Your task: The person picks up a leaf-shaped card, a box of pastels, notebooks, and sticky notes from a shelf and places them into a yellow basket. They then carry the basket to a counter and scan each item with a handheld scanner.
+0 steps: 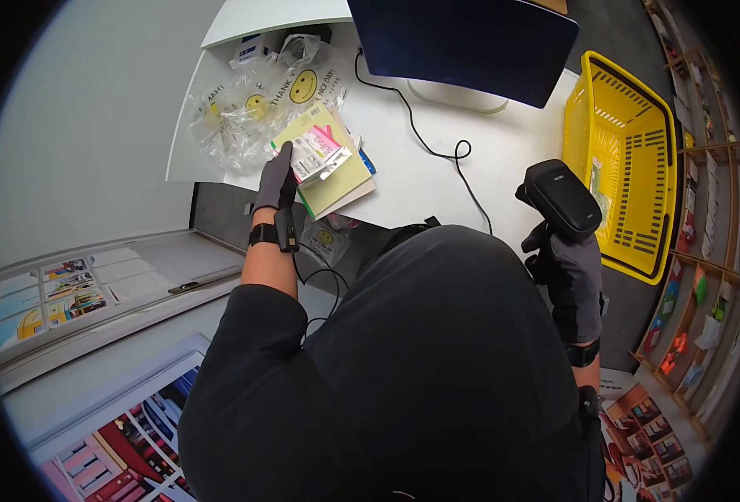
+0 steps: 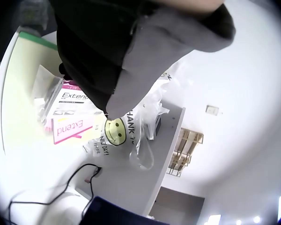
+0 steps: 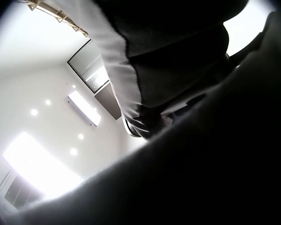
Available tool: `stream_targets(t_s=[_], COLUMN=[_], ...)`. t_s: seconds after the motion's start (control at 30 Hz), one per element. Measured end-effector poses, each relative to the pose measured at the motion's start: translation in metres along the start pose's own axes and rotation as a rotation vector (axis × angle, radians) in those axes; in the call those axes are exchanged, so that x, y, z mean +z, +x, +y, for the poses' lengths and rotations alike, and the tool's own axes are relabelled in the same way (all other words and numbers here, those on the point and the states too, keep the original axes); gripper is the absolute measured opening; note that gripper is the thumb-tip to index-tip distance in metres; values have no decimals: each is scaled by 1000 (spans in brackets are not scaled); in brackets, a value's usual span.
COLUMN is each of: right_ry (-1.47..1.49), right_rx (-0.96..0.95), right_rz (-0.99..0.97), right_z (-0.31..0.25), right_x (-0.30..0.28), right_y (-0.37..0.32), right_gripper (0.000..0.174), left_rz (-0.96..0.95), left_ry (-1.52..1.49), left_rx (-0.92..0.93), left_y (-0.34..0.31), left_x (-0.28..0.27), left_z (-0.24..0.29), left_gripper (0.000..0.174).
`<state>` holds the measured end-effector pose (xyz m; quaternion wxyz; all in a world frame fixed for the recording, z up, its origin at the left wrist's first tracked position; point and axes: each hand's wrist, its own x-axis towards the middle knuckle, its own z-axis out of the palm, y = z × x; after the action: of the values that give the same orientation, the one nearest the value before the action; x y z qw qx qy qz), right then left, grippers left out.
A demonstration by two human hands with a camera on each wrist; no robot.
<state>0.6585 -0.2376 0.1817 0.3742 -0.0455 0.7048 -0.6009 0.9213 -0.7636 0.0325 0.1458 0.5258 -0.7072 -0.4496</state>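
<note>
My left hand, in a grey and black glove, grips the left edge of a clear-wrapped packet labelled Extend. Pink and white print shows on the packet, which lies over a pale yellow notebook. The notebook's lower corner reaches past the table's front edge. In the left wrist view the glove covers part of the packet, and its fingertips are hidden. At the right, my gloved right hand holds up a black handheld scanner. The right wrist view shows mostly dark glove and sleeve.
Clear plastic bags with yellow smiley faces lie crumpled behind the packet. A dark monitor stands at the back of the white table, and a black cable crosses the top. A yellow basket stands at the right.
</note>
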Motion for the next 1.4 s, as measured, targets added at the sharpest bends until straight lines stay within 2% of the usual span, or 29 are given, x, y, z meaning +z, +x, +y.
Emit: stream_targets(t_s=[0.07, 0.1, 0.2, 0.23, 0.33, 0.37, 0.43, 0.47, 0.53, 0.57, 0.67, 0.8, 0.93, 0.97, 1.07, 1.1, 1.2, 1.23, 1.3, 1.33, 1.4], right_ry=[34, 31, 26, 40, 55, 5, -97, -103, -126, -133, -155, -63, -69, -54, 3, -33, -84, -102, -115, -82, -15], right_rx=[-17, -21, -29, -21, 1, 46, 137, 136, -46, -44, -83, 39, -19, -31, -66, -50, -31, -22, -10, 12, 51], right_rz=[-3, -11, -25, -22, -10, -40, -88, -70, -139, -117, -188, -205, -283, -246, -234, -204, -171, -154, -140, -146, -155], right_z=[-2, -3, -2, 3, 7, -1, -16, -18, -24, -28, -37, -40, -28, -29, -30, -29, -30, -31, -26, -20, -12], right_x=[2, 2, -1, -2, -5, -2, 6, 10, 18, 20, 26, 30, 24, 23, 29, 27, 26, 24, 19, 15, 12], right_y=[-4, -6, -9, -7, -7, -7, -9, -11, -14, -15, -22, -25, -21, -24, -26, -26, -26, -27, -24, -21, -15], right_gripper=[40, 40, 40, 40, 39, 39, 40, 40, 43, 43, 50, 53, 53, 52, 49, 48, 46, 45, 44, 44, 42], left_rz=[-48, -54, 110, 105, 32, 27, -294, -310, -495, -514, -822, -914, -900, -884, -875, -848, -645, -637, -446, -441, -266], left_ry=[-46, -42, -45, -41, -737, -744, -687, -698, -180, -193, -355, -339, -405, -396, -175, -157, -8, -4, -227, -223, -301], left_rx=[-209, -206, -323, -318, -20, -22, 98, 98, 553, 559, 277, 241, 238, 235, 437, 430, 142, 141, 3, -1, 28], left_y=[17, 18, -19, -22, -40, -47, -66, -83, -123, -136, -168, -181, -187, -188, -179, -174, -162, -152, -119, -105, -69], left_x=[1, 0, -12, -10, 14, 23, 46, 59, 81, 93, 116, 123, 129, 130, 121, 112, 99, 95, 78, 68, 47], left_z=[-14, -14, 37, 48, 71, 78, 93, 110, 158, 177, 220, 238, 234, 232, 224, 221, 212, 200, 156, 136, 92], left_gripper=[72, 72, 52, 52, 40, 40, 34, 34, 32, 32, 34, 33, 31, 31, 32, 32, 26, 26, 33, 33, 34])
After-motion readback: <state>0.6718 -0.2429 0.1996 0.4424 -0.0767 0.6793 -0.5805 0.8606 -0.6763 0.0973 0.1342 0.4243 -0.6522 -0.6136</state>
